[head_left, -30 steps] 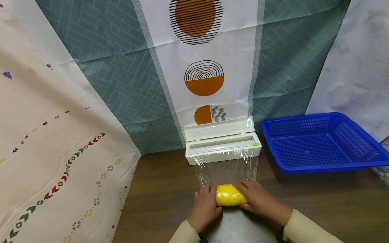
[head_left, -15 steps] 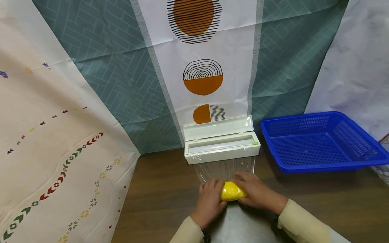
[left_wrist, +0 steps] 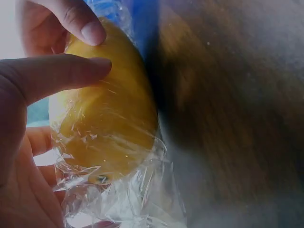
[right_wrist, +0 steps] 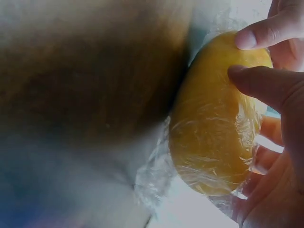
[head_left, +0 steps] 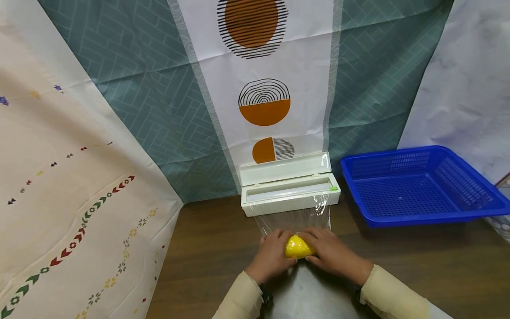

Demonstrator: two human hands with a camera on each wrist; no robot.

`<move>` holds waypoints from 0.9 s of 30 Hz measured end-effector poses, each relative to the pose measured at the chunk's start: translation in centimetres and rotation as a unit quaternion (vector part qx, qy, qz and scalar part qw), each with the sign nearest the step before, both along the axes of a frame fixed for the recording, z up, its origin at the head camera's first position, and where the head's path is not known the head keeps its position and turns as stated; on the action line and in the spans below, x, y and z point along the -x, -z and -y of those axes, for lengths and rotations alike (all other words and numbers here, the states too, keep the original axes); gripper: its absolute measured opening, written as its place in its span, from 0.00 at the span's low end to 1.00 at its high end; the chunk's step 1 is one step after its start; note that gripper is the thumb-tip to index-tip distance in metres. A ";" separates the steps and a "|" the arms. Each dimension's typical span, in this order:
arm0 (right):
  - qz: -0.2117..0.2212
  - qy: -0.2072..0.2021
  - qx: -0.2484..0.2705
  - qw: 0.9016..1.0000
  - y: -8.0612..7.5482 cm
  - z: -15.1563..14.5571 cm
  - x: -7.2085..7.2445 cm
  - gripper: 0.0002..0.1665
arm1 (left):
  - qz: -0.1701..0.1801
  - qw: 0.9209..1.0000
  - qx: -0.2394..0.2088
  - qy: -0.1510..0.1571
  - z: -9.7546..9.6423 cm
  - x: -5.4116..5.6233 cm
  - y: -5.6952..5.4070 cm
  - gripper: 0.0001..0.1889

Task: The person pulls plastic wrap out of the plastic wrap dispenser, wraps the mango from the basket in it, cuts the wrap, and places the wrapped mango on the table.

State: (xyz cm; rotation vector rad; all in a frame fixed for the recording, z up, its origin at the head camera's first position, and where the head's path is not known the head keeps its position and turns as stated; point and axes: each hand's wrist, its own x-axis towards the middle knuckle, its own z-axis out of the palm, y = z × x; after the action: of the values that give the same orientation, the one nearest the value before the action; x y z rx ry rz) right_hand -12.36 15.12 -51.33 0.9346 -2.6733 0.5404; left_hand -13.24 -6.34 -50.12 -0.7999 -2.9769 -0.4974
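Observation:
A yellow mango (head_left: 297, 247), smooth and oval, is wrapped in clear cling film. My left hand (head_left: 273, 251) grips one end of it, thumb on the near side and fingers behind, and my right hand (head_left: 327, 251) holds the other end the same way. In the left wrist view, crumpled film (left_wrist: 128, 204) bunches past the end of the mango (left_wrist: 109, 109), over a small dark spot. Loose film also hangs off the mango (right_wrist: 213, 128) in the right wrist view. A sheet of cling film (head_left: 292, 221) runs from the hands back to a white dispenser box (head_left: 292, 204).
The dispenser's lid (head_left: 284, 169) stands raised, showing the film roll (head_left: 288, 192) inside. A blue plastic basket (head_left: 422, 220) sits to the right. Patterned cloths (head_left: 159, 88) hang behind and at the left. A grey sheet-like surface (head_left: 314, 292) lies before me on the wooden table (head_left: 207, 257).
Both hands have moved slightly toward the dispenser with the mango, turning it and coming closer together. The stretch of film between them and the box is shorter.

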 end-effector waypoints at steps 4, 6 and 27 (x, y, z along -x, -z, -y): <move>0.022 0.002 -0.006 1.000 -0.3 0.2 0.4 0.38 | -0.013 1.000 -0.012 0.002 -0.2 0.2 -0.2 0.37; 0.034 0.002 -0.012 0.999 -0.5 0.2 0.7 0.38 | -0.034 0.999 -0.015 0.003 -0.5 0.2 -0.3 0.38; 0.003 0.015 -0.036 0.999 -0.6 0.7 2.6 0.40 | -0.163 0.985 -0.028 -0.046 -2.2 -0.3 0.3 0.17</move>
State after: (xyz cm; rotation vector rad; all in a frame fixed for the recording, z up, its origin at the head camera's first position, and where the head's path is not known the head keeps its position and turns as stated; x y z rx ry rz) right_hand -14.92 14.41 -50.72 0.9128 -2.7234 0.4436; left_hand -12.94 -4.18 -50.45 -0.6630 -2.6712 -0.4005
